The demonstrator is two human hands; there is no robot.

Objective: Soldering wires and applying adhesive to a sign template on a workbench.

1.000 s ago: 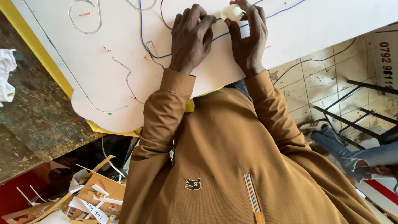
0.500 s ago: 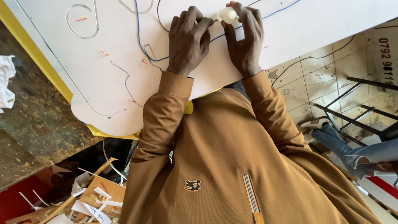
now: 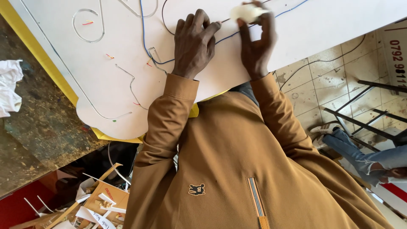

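On the white board (image 3: pixel 296 38), left hand (image 3: pixel 194 44) presses flat and released; right hand (image 3: pixel 255 42) grasps a white lump (image 3: pixel 246 12).

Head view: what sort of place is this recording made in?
Probably a small sign-making or craft workshop. A large white cut-out board with thin wires laid across it sits on a worn, stained workbench. Cardboard and paper offcuts litter the floor beside it, and the floor tiles are dirty.
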